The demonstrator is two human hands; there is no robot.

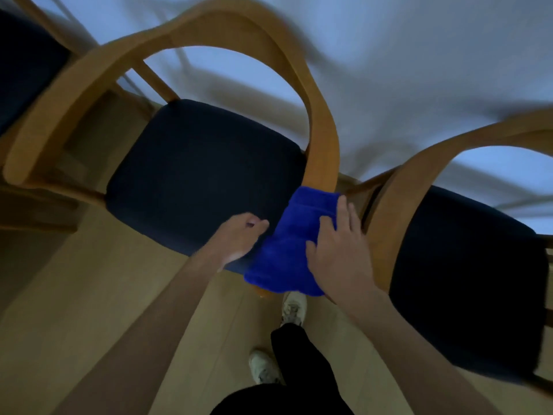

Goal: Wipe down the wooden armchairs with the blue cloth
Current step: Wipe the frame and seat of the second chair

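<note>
A wooden armchair (pixel 321 124) with a dark blue seat stands in the middle, its curved back and arms forming one loop. The blue cloth (pixel 287 250) is draped over the near end of its right armrest. My right hand (pixel 335 247) lies flat on the cloth with straight fingers, pressing it onto the wood. My left hand (pixel 239 238) hovers over the seat's front edge just left of the cloth, fingers loosely curled, holding nothing. A second armchair (pixel 398 205) of the same kind stands close on the right.
A third chair (pixel 27 64) with a dark seat shows at the far left. The chairs stand against a pale wall on a light wooden floor (pixel 89 310). My legs and pale shoes (pixel 294 308) are below the cloth.
</note>
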